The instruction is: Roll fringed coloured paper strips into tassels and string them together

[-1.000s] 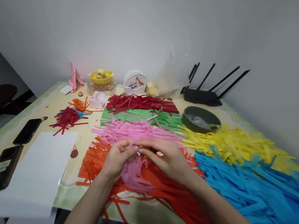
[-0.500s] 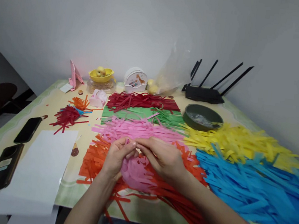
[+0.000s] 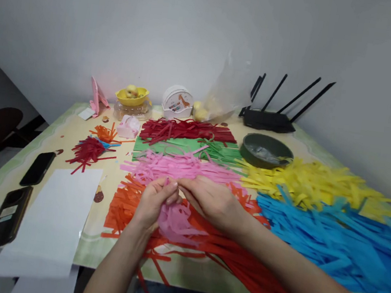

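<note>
My left hand (image 3: 156, 201) is closed on a pink fringed paper tassel (image 3: 179, 224); its strips hang below my fingers, and a bit of pink pokes out above the thumb. Close beside it, my right hand (image 3: 211, 202) has its fingers pinched together near the left fingertips. Anything in that pinch is too small to make out. Beneath both hands lie orange fringed strips (image 3: 123, 206), and a red fringed bundle (image 3: 247, 268) runs down to the right past the table edge. Pink fringed strips (image 3: 185, 168) are spread just behind my hands.
Green (image 3: 170, 146) and dark red strips (image 3: 186, 132) lie farther back; yellow (image 3: 321, 186) and blue strips (image 3: 331, 243) cover the right. Finished-looking tassels (image 3: 87, 151), two phones (image 3: 37, 168) and white paper (image 3: 48, 223) are left. A dark green bowl (image 3: 264, 162) and black router (image 3: 268, 121) stand back right.
Both hands stay close together in nearly the same place. The hanging pink strips have shifted a little, and the view has tilted slightly.
</note>
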Demonstrator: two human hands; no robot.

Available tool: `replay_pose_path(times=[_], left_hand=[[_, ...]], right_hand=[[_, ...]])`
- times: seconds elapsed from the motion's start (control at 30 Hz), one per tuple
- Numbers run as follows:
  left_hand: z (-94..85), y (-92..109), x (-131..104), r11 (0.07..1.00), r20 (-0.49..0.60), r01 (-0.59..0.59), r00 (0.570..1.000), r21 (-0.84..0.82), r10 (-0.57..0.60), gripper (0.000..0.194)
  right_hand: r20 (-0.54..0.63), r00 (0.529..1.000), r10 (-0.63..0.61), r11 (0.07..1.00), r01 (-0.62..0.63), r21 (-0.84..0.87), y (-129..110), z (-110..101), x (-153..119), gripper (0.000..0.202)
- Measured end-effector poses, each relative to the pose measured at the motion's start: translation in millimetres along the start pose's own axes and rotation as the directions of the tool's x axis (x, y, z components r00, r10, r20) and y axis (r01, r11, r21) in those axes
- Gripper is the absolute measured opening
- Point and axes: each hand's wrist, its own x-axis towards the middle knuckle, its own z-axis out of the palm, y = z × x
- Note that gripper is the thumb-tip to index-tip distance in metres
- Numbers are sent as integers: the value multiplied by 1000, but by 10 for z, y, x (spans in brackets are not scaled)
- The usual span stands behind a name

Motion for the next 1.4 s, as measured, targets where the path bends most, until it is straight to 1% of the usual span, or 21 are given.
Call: replay_pose_path(times=[0.1, 0.13, 0.17, 0.2, 0.27, 0.33, 0.43, 0.5, 0.53, 0.6, 0.7, 0.77, 0.9, 1.0, 1.17, 1.23, 1.3, 1.33, 1.4], left_hand=[[3, 15, -6, 999, 17, 10, 1000, 40, -11, 34], [5, 26, -12, 998, 18, 8, 1000, 64, -9, 33], [8, 40, -21, 995, 18, -4, 1000, 95, 2, 32], [11, 55, -32, 991, 17, -21, 1000, 131, 19, 31], [19, 83, -56, 978, 8, -62, 998, 199, 62, 32], [26, 96, -77, 960, -12, -101, 994, 261, 108, 30], [29, 88, -100, 899, -33, -178, 978, 401, 208, 26], [27, 78, -109, 827, -19, -234, 959, 511, 282, 23], [27, 75, -114, 793, -9, -255, 950, 553, 312, 21], [29, 77, -121, 746, 6, -279, 938, 605, 346, 20], [43, 88, -130, 719, 14, -292, 931, 631, 366, 18], [54, 93, -136, 713, 11, -297, 926, 635, 376, 18], [62, 88, -142, 713, -6, -310, 915, 629, 403, 18], [54, 85, -136, 734, -21, -312, 914, 604, 406, 19], [49, 86, -122, 771, -13, -283, 936, 571, 353, 22], [52, 85, -120, 780, -7, -277, 941, 561, 339, 21], [57, 83, -123, 772, -13, -282, 936, 570, 352, 21], [59, 83, -125, 762, -19, -285, 932, 581, 363, 20], [63, 82, -132, 734, -18, -291, 924, 613, 381, 20]], right_hand=[[11, 1000, 25, 999, -26, 38, 4, -25, 22, 19], [14, 998, 68, 994, -69, 80, 6, -35, 31, 20], [19, 990, 140, 980, -141, 141, 10, -47, 42, 20], [28, 973, 230, 949, -231, 216, 14, -61, 54, 19], [74, 909, 410, 832, -406, 378, 22, -89, 76, 17], [158, 839, 521, 680, -519, 517, 22, -103, 89, 15], [305, 768, 563, 455, -596, 662, 0, -85, 85, 18], [365, 744, 560, 353, -613, 707, -19, -54, 75, 20], [376, 739, 559, 331, -614, 716, -25, -37, 71, 21], [372, 738, 563, 328, -613, 719, -30, -8, 66, 21], [353, 741, 572, 342, -606, 718, -24, 20, 67, 20], [356, 739, 572, 321, -601, 732, -18, 28, 68, 21], [410, 710, 573, 231, -619, 751, -8, 32, 70, 25], [445, 698, 561, 151, -615, 774, 4, 31, 79, 27], [517, 673, 529, -7, -606, 795, 22, 43, 119, 32], [540, 667, 513, -52, -604, 795, 25, 52, 126, 34], [540, 666, 514, -54, -604, 795, 23, 60, 118, 34], [531, 665, 525, -35, -606, 795, 19, 63, 109, 33], [490, 671, 556, 44, -613, 789, 5, 65, 87, 29]])
